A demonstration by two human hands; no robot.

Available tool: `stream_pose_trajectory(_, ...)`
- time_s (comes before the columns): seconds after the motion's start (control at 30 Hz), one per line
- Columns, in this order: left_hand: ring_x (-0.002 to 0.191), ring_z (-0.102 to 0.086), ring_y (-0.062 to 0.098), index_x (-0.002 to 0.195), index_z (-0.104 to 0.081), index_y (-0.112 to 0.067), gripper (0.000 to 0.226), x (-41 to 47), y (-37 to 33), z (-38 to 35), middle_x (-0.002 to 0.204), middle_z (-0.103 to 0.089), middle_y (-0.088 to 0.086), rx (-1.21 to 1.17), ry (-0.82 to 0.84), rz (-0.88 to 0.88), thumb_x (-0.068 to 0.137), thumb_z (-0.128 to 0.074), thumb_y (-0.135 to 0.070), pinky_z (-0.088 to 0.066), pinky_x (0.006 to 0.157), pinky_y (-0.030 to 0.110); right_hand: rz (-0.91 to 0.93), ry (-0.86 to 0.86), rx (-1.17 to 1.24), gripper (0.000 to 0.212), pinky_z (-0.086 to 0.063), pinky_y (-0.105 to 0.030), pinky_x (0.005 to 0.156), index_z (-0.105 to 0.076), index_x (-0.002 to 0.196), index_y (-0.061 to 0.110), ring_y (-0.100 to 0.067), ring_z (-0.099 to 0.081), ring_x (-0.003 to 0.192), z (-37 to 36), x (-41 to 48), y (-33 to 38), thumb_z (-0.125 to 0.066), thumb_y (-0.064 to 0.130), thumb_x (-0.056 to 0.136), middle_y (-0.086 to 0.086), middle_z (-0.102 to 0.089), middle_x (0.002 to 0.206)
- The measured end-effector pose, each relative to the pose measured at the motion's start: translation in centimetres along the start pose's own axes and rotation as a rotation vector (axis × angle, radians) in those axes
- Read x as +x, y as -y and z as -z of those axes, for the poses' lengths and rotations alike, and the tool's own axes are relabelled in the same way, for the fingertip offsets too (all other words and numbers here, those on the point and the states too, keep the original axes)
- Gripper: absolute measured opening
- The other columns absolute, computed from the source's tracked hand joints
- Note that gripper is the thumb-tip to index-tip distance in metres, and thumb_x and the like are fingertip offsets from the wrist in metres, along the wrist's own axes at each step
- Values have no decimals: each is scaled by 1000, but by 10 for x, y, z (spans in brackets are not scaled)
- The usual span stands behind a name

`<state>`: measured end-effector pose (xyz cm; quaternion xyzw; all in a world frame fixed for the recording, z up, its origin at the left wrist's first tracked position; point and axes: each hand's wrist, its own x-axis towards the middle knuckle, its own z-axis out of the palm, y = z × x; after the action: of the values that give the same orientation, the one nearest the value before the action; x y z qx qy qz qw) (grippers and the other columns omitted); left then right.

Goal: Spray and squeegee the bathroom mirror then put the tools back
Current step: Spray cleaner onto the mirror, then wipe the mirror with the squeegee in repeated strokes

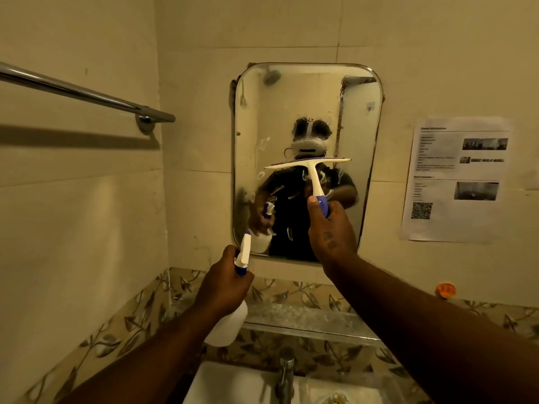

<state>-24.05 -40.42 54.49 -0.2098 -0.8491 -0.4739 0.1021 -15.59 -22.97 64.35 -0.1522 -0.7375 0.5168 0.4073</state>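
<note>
A towel rail (87,94) is fixed to the wall left of the mirror (306,112), and a printed sheet (455,182) is stuck to the right of it. A glass shelf (306,319), a tap (285,374) and a sink (233,386) are seen below. The squeegee (312,167) is held by its handle in the closed grip of the right hand (329,228), its blade laid across the mirror's middle amid foam streaks. The spray bottle (233,316) is clasped in the left hand (224,284), nozzle up, below the mirror's lower left corner.
</note>
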Motion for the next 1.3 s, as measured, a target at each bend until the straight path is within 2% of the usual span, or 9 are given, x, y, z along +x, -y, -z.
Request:
stream_pose_trajectory(0.1, 72, -70, 22, 120, -43, -37, 41, -9, 5, -9, 92, -69, -3, -24, 58, -19, 87, -65, -30, -60, 73, 48, -5, -5, 3, 40, -57, -45, 73, -55, 106, 24, -20, -63, 74, -2, -1, -5, -46, 62, 96, -3, -65, 84)
stream_pose_trajectory(0.27, 62, -69, 15, 122, -43, -34, 40, -26, -6, -41, 85, -67, -6, -77, 161, -73, 90, -66, -26, -61, 67, 43, -17, -37, -10, 40, -58, -49, 77, -55, 104, 27, -25, -66, 80, 7, 1, -14, -46, 65, 95, -5, -66, 88)
stream_pose_trajectory(0.53, 58, -70, 11, 109, -43, -31, 27, -29, -50, -97, 88, -69, -5, -78, 278, -157, 92, -65, -31, -60, 66, 37, -32, -105, -56, 39, -52, -34, 63, -53, 112, 22, -17, -59, 71, 46, 6, -22, -46, 58, 98, -2, -62, 86)
stream_pose_trajectory(0.7, 62, -70, 15, 100, -42, -31, 24, -34, -73, -119, 86, -69, -2, -54, 314, -187, 92, -64, -36, -55, 63, 32, -48, -153, -73, 42, -56, -37, 69, -53, 113, 20, -20, -61, 75, 72, 9, -27, -44, 59, 98, -4, -62, 87)
stream_pose_trajectory(0.8, 62, -71, 15, 109, -44, -29, 25, -34, -82, -125, 87, -66, -6, -97, 334, -190, 93, -63, -34, -50, 58, 29, -42, -173, -65, 39, -55, -40, 70, -54, 106, 21, -20, -60, 74, 83, 11, -28, -42, 58, 100, -4, -62, 83)
stream_pose_trajectory(0.87, 62, -71, 13, 124, -43, -30, 36, -31, -87, -122, 89, -64, -8, -145, 338, -193, 94, -63, -34, -53, 61, 30, -34, -175, -39, 37, -53, -40, 67, -54, 101, 22, -20, -58, 72, 87, 16, -25, -41, 56, 101, -4, -61, 81)
stream_pose_trajectory(0.97, 62, -69, 12, 128, -41, -35, 42, -21, -93, -112, 88, -64, -8, -203, 307, -205, 93, -65, -33, -60, 70, 39, -1, -168, 26, 35, -46, -36, 61, -57, 99, 23, -19, -53, 68, 86, 25, -12, -41, 54, 101, -4, -59, 79)
stream_pose_trajectory(1.1, 62, -70, 16, 133, -43, -33, 47, 4, -103, -89, 98, -67, -8, -275, 247, -245, 92, -67, -35, -62, 67, 45, 72, -161, 62, 29, -50, -39, 67, -58, 103, 25, -19, -58, 75, 79, 45, 23, -41, 49, 103, -5, -66, 89)
stream_pose_trajectory(1.3, 68, -71, 19, 133, -44, -29, 45, 40, -132, -42, 98, -68, 3, -356, 156, -248, 94, -67, -27, -61, 62, 35, 201, -167, 45, 31, -52, -31, 71, -53, 127, 23, -13, -62, 82, 68, 79, 89, -39, 41, 106, 3, -62, 94)
